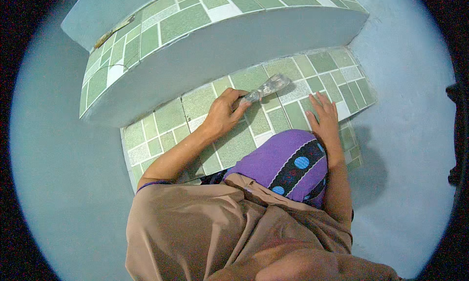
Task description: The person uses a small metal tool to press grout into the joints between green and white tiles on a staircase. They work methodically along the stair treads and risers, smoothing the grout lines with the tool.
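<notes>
My left hand [222,114] grips the handle of a putty knife [271,85]. Its grey-smeared blade lies tilted against the green tiles of the lower step [163,119], close under the riser. My right hand [324,117] rests flat on the same step, fingers spread, a little to the right of the blade and holding nothing. A purple cloth with a black band and blue dots [290,160] covers my knee between the two arms.
An upper step [195,16] with the same green and white tiles rises behind a plain grey riser [220,54]. Smooth grey floor [408,139] surrounds the steps on the left and right. My brown garment [195,227] fills the lower middle.
</notes>
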### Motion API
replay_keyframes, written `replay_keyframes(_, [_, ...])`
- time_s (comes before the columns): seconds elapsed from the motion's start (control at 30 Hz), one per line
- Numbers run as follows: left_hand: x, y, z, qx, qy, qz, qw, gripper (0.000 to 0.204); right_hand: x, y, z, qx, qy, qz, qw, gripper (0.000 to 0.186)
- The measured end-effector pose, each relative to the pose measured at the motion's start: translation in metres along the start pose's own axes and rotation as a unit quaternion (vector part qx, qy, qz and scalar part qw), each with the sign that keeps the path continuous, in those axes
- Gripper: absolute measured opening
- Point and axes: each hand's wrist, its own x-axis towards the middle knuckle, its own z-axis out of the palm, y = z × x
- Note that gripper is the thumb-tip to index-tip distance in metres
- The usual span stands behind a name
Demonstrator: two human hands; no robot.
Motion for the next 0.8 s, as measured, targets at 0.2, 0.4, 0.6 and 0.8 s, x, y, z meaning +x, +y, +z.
replay_keyframes(0.2, [0.003, 0.005, 0.035, -0.253, 0.091, 0.035, 0.963, 0.033, 0.022, -0.034, -0.048, 0.178, -0.110, 0.049, 0.977, 0.045])
replay_keyframes(0.4, [0.023, 0.039, 0.066, -0.292, 0.087, 0.122, 0.945, 0.041, 0.049, -0.074, -0.042, 0.335, -0.205, 0.075, 0.917, 0.045])
replay_keyframes(0.6, [0.036, 0.059, 0.076, -0.248, 0.078, 0.181, 0.948, 0.049, 0.054, -0.070, -0.030, 0.365, -0.065, 0.106, 0.923, 0.035])
replay_keyframes(0.8, [0.043, 0.036, 0.068, 0.030, 0.027, 0.255, 0.966, 0.063, 0.054, -0.060, -0.064, 0.199, 0.015, 0.118, 0.973, 0.034])
